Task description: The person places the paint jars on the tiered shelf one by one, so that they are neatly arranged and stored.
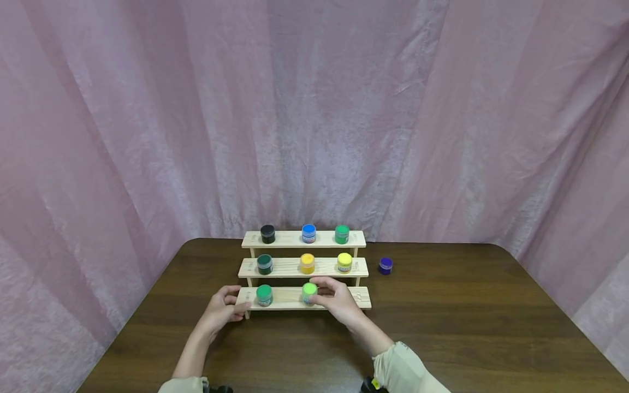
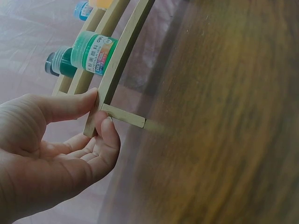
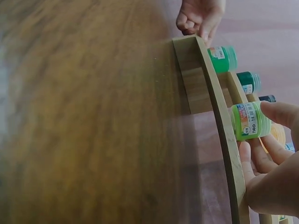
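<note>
A three-step wooden rack (image 1: 287, 298) stands on the table with small paint jars on its shelves. My left hand (image 1: 223, 311) pinches the left end of the lowest shelf, thumb on top and fingers beneath, as the left wrist view shows. With thumb and fingers my right hand (image 1: 338, 301) holds a light green paint jar (image 3: 246, 122) at the middle of that shelf, its base right at the board. To its left on the same shelf sits a green paint jar (image 1: 264, 295), upright, close to my left hand.
The middle shelf carries dark green (image 1: 265, 265), orange (image 1: 307, 264) and yellow (image 1: 344, 262) jars. On the top shelf are black (image 1: 267, 234), blue (image 1: 308, 233) and green (image 1: 342, 234) ones. A purple jar (image 1: 385, 266) stands on the brown table (image 1: 442, 305), right of the rack. Behind hangs a pink curtain (image 1: 314, 109).
</note>
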`<state>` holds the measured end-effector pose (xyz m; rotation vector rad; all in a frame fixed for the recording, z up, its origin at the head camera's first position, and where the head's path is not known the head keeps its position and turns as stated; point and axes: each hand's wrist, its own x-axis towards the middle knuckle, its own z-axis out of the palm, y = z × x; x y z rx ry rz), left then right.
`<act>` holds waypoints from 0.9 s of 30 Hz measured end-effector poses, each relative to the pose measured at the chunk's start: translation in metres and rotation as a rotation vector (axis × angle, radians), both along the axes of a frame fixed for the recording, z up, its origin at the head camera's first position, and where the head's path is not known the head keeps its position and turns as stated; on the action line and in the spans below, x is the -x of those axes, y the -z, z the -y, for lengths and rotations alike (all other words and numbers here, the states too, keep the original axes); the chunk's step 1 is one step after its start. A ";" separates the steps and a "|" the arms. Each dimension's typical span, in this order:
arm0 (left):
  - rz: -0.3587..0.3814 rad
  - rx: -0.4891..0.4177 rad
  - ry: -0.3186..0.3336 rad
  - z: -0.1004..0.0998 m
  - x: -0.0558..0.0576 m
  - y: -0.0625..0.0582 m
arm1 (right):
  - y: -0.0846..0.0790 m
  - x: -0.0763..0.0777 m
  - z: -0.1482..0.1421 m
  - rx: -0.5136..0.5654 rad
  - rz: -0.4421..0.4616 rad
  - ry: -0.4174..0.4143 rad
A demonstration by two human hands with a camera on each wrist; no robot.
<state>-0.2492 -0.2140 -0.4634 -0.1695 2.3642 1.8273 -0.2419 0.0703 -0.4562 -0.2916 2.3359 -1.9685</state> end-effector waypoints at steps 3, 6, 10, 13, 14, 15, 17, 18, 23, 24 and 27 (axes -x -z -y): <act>-0.001 0.002 0.001 0.000 0.000 0.000 | 0.001 -0.001 0.001 -0.023 -0.018 -0.012; -0.001 0.006 0.001 -0.001 -0.001 -0.001 | 0.000 -0.001 0.001 -0.021 -0.014 -0.021; 0.000 0.008 0.005 -0.001 -0.001 0.000 | 0.001 -0.002 0.001 -0.018 -0.010 -0.031; -0.002 0.003 0.010 -0.002 -0.001 0.000 | 0.001 -0.002 0.000 -0.026 -0.012 -0.040; -0.004 0.001 0.012 -0.002 -0.001 0.000 | 0.001 -0.002 0.000 -0.028 -0.012 -0.044; -0.006 0.001 0.012 -0.001 -0.001 0.000 | 0.001 -0.002 -0.001 -0.029 -0.016 -0.049; -0.011 0.000 0.015 -0.001 -0.001 0.000 | 0.001 -0.001 -0.001 -0.030 -0.017 -0.060; -0.014 0.003 0.018 -0.001 -0.001 0.000 | 0.001 -0.001 -0.001 -0.028 -0.017 -0.065; -0.016 0.011 0.019 0.000 -0.001 0.000 | 0.002 -0.001 -0.002 -0.016 -0.035 -0.077; -0.015 0.013 0.018 0.000 -0.001 0.000 | 0.002 -0.001 -0.003 -0.007 -0.039 -0.076; -0.012 0.017 0.018 0.001 -0.001 0.001 | 0.001 -0.002 -0.004 0.025 -0.048 -0.062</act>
